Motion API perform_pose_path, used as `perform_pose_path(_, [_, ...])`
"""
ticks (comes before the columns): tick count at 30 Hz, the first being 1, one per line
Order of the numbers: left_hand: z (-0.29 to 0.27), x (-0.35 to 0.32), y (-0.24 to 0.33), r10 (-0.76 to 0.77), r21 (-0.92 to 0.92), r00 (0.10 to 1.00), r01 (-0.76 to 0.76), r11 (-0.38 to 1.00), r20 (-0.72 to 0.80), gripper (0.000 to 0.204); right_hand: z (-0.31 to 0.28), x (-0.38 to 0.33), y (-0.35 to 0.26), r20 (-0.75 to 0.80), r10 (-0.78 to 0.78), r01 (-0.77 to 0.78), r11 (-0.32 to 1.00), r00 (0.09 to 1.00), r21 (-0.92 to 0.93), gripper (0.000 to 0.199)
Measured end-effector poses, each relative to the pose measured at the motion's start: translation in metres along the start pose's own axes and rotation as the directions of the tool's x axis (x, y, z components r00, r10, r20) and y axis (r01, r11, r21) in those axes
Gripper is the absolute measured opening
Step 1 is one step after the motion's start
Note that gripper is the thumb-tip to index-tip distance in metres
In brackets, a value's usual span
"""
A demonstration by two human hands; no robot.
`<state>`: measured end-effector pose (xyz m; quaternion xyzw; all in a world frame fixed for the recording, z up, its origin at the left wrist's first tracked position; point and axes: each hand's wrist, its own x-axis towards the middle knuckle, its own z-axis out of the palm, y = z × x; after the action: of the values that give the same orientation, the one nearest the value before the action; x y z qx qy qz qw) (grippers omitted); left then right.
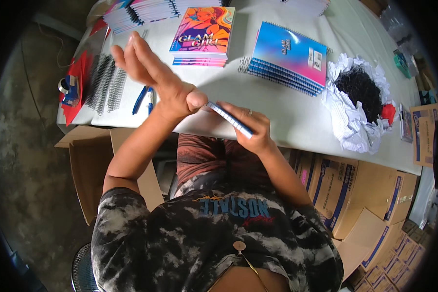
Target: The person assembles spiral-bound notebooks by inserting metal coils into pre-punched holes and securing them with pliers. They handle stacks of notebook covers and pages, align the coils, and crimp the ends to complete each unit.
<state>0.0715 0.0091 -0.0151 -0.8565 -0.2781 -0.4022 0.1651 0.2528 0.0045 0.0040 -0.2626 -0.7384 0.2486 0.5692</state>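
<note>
My right hand (pixel 254 129) grips a thin notebook (pixel 232 120) above the table's near edge. It is seen almost edge-on, with a blue-and-white striped edge, so its cover is hidden. My left hand (pixel 153 73) is raised beside it, fingers stretched out and apart, and its thumb base is close to the notebook's upper end. Whether the thumb touches it I cannot tell. Beyond the hands stands a stack of notebooks with an orange-and-pink illustrated cover (pixel 203 34). To its right is a pile of spiral-bound blue-and-pink notebooks (pixel 289 56).
Loose wire spirals (pixel 102 82), two blue pens (pixel 140 100), red sheets (pixel 82 68) and a blue tape dispenser (pixel 71 91) lie at left. Crumpled white paper (pixel 343 124) holds black wire-like scraps (pixel 360 92) at right. Open cardboard boxes (pixel 90 170) stand below the table (pixel 287 119).
</note>
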Motion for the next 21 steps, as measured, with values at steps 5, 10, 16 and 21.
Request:
perform_pose_path(5, [0.001,0.006,-0.004,0.264,0.135,0.953,-0.284,0.949,0.148,0.106,-0.001,0.0,0.017,-0.107,0.049,-0.042,0.997,0.993,0.066,0.042])
perform_pose_path(10, [-0.003,0.042,-0.035,-0.191,0.114,0.979,0.198,0.974,-0.068,0.107,0.0,0.001,0.006,-0.041,0.036,-0.035,0.999,0.999,0.021,0.038])
perform_pose_path(16, [-0.009,0.043,-0.004,0.157,0.091,0.981,-0.148,0.985,-0.111,0.091,-0.003,0.003,0.005,-0.012,0.043,-0.043,0.999,0.999,-0.03,0.04])
perform_pose_path(21, [0.017,0.003,0.01,0.036,-0.079,0.998,-0.032,0.996,0.051,0.106,-0.003,0.007,0.014,-0.079,-0.028,0.027,1.0,0.996,-0.013,0.041])
